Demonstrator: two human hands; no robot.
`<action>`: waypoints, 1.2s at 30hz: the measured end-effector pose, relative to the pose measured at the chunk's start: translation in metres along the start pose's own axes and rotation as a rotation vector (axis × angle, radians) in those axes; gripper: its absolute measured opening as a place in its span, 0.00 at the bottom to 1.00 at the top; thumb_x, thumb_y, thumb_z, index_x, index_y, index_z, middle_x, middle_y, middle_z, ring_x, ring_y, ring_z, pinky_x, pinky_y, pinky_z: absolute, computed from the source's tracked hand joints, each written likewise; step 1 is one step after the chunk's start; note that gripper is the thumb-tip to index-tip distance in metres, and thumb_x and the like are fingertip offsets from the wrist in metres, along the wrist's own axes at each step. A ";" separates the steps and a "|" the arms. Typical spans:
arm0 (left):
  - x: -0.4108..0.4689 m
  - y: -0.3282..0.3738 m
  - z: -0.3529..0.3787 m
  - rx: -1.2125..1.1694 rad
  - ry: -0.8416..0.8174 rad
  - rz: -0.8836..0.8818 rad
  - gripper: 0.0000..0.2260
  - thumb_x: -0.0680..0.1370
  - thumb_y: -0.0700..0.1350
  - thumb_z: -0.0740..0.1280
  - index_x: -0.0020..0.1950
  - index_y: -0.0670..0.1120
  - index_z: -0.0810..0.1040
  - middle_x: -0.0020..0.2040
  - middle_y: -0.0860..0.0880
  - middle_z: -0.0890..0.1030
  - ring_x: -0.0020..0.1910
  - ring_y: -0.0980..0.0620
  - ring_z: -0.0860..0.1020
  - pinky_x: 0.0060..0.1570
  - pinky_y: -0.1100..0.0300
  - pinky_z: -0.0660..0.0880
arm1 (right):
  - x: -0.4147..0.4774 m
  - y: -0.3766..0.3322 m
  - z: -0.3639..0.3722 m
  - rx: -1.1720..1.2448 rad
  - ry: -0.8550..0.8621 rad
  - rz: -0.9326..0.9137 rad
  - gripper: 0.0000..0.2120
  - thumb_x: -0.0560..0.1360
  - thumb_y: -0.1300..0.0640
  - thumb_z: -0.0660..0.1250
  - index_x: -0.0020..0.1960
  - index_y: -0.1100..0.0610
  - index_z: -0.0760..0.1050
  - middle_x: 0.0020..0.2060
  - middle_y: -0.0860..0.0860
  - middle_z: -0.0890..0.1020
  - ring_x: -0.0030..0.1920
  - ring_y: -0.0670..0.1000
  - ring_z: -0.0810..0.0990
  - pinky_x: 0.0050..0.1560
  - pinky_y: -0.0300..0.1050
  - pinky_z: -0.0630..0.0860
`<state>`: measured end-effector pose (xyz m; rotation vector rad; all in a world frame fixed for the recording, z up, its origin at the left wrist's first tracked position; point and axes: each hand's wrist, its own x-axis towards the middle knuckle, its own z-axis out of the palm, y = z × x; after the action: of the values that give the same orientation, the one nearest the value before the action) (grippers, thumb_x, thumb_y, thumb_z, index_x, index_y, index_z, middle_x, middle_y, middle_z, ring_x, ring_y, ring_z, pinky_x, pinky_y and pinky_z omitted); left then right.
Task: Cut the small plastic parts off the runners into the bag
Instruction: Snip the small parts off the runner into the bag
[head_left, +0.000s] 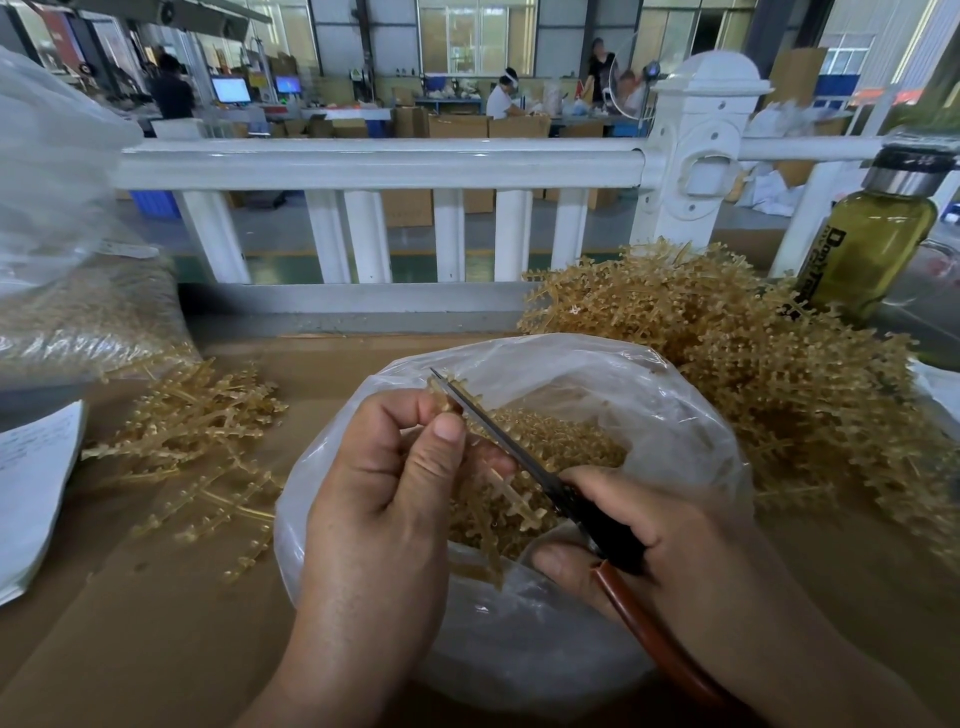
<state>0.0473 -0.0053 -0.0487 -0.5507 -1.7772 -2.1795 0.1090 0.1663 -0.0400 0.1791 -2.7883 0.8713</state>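
My left hand (387, 467) pinches a tan plastic runner (506, 501) with small parts on it, held over the open clear plastic bag (675, 415). Gripped in my right hand (639, 540) are scissors (498, 441) with brown handles, their blades lying against the runner's upper end near my left thumb. Cut tan parts (561, 441) fill the bottom of the bag. The runner's lower end hangs down into the bag between my hands.
A big heap of uncut runners (753, 364) lies to the right, a smaller spread of runners (197, 441) to the left. A filled clear bag (78, 312) stands far left above papers (31, 483). A bottle (872, 244) and a white railing (374, 161) stand behind.
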 end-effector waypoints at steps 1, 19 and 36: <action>0.000 -0.001 0.000 -0.015 0.000 -0.006 0.04 0.79 0.43 0.64 0.45 0.47 0.77 0.35 0.53 0.84 0.36 0.62 0.82 0.38 0.74 0.74 | 0.000 0.000 0.000 -0.002 0.003 0.001 0.22 0.70 0.29 0.61 0.55 0.42 0.74 0.38 0.44 0.81 0.39 0.42 0.80 0.40 0.39 0.76; -0.001 0.000 0.000 0.017 0.011 -0.025 0.05 0.78 0.45 0.65 0.45 0.46 0.78 0.37 0.47 0.85 0.38 0.60 0.83 0.39 0.74 0.75 | -0.001 -0.001 0.000 0.007 -0.010 0.007 0.23 0.68 0.28 0.60 0.58 0.39 0.73 0.40 0.42 0.81 0.41 0.40 0.80 0.43 0.36 0.75; -0.001 0.000 0.002 0.079 0.002 -0.004 0.05 0.79 0.43 0.65 0.45 0.44 0.77 0.36 0.50 0.86 0.37 0.62 0.83 0.39 0.76 0.73 | 0.001 0.000 -0.001 0.022 -0.032 -0.003 0.22 0.70 0.29 0.60 0.59 0.37 0.72 0.42 0.43 0.82 0.42 0.41 0.81 0.43 0.41 0.77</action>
<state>0.0488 -0.0035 -0.0485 -0.5261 -1.8560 -2.1009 0.1086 0.1668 -0.0393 0.2028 -2.8077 0.9058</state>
